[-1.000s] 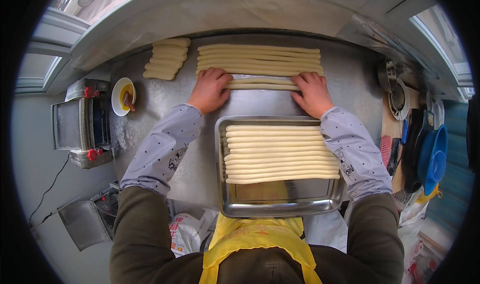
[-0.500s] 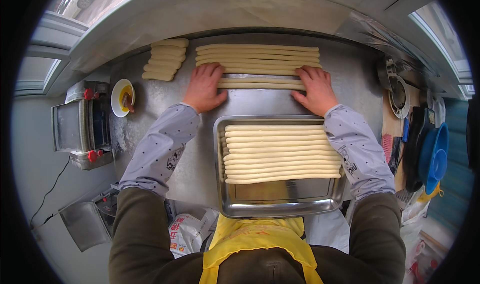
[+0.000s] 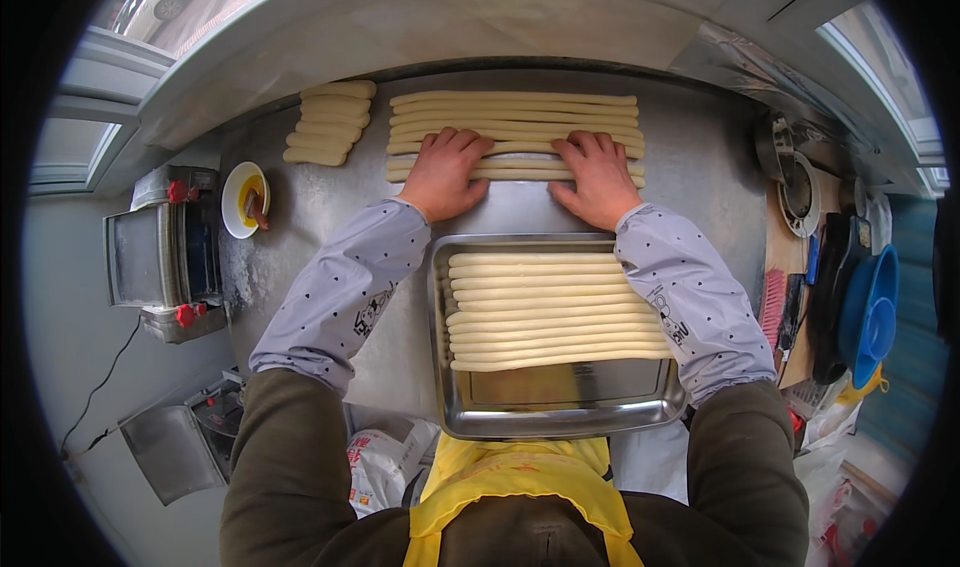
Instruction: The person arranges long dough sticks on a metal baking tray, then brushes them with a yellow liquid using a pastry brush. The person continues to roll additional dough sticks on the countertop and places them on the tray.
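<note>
Long pale dough ropes (image 3: 515,114) lie side by side across the far part of the metal table. My left hand (image 3: 445,174) rests over the nearer ropes, left of their middle, with its fingertips on the dough and its thumb pointing inward. Opposite it, my right hand (image 3: 600,179) lies over the same ropes, fingers slightly spread and thumb apart. Between the hands, a narrow gap shows between the nearer ropes and those behind. Closer to me, a metal tray (image 3: 560,419) holds several more dough ropes (image 3: 555,307) in a row, partly covered by my right sleeve.
Short thick dough pieces (image 3: 330,122) sit at the far left. Below them stands a white bowl (image 3: 232,207) with yellow liquid and a brush-like tool. A machine with red knobs (image 3: 165,237) is at the left. Blue basins (image 3: 872,317) and a pink brush (image 3: 772,302) are at the right.
Both hands have moved inward along the ropes, toward each other. The outer ends of the nearer ropes now show beyond them. The filled tray stays nearly in place.
</note>
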`<state>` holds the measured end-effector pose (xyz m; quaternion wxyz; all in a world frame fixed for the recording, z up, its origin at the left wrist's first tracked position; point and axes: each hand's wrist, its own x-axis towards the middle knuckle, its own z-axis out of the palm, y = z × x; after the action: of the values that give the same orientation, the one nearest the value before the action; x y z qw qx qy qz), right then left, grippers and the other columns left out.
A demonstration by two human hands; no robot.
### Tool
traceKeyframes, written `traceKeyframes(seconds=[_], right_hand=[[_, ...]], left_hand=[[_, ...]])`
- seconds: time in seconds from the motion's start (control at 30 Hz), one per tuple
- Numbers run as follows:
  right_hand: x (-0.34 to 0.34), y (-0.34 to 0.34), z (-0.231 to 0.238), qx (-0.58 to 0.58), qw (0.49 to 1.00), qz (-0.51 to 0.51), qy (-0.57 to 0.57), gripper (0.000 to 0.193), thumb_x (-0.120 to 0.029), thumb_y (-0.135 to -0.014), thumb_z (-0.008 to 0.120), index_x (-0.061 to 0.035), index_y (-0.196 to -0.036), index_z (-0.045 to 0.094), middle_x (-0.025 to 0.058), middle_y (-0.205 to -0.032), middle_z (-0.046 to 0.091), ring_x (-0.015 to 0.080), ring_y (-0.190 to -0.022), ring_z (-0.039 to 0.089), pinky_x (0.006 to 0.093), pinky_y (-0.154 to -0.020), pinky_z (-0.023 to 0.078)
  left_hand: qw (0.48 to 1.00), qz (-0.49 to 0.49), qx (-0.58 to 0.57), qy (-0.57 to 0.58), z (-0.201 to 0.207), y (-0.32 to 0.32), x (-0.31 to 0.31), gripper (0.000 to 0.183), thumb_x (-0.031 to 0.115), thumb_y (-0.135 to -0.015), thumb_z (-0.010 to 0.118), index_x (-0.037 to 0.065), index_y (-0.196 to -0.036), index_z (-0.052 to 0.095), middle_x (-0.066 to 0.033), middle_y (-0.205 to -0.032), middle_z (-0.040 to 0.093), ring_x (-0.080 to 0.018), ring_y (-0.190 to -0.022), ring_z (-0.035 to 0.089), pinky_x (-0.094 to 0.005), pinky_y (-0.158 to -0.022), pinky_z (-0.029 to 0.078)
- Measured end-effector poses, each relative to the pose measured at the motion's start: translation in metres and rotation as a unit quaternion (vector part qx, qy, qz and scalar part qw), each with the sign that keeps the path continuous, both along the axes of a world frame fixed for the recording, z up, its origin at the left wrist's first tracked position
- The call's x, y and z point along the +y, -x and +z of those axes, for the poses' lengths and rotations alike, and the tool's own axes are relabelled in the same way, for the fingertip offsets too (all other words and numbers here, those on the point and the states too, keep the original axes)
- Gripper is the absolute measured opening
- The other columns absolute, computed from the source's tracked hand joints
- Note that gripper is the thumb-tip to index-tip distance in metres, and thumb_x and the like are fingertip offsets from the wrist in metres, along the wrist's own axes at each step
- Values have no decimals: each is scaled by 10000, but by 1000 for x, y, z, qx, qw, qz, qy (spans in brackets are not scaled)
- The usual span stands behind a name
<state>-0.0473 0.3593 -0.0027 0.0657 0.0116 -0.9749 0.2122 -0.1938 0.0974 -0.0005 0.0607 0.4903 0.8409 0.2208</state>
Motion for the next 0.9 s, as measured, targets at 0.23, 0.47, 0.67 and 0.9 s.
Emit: traceKeyframes(seconds=[0.23,0.47,0.67,0.9], right_hand=[[23,-17,5,2,1000,-14,-13,476,-301,-878,777,-115,-1308,692,130,-1340,622,361,-1332,509,531,-1153,356],[66,-43,16,-20,992,-74,-105,490,-342,-892,781,-87,-1299,687,139,-1310,646,354,-1287,539,519,-1150,367],[76,-47,15,-59,993,-73,-77,517,-347,-899,776,-72,-1323,667,157,-1329,633,368,-1278,537,510,-1125,391],[45,-17,10,41,997,-43,-56,538,-351,-898,742,-78,-1353,654,154,-1331,624,369,-1275,541,515,-1119,392]], left_hand=[[999,15,28,-11,-2,6,-24,498,233,-807,778,125,-1286,695,-103,-1312,661,-346,-1280,572,-537,-1114,410],[991,60,111,41,2,23,-74,519,255,-801,792,99,-1287,697,-126,-1293,657,-355,-1259,584,-537,-1125,410],[983,106,133,63,2,23,-79,612,315,-763,812,79,-1310,671,-147,-1304,639,-372,-1242,576,-515,-1078,429],[995,50,81,37,13,15,-33,772,434,-789,777,75,-1444,578,-191,-1392,587,-391,-1315,528,-543,-1127,396]])
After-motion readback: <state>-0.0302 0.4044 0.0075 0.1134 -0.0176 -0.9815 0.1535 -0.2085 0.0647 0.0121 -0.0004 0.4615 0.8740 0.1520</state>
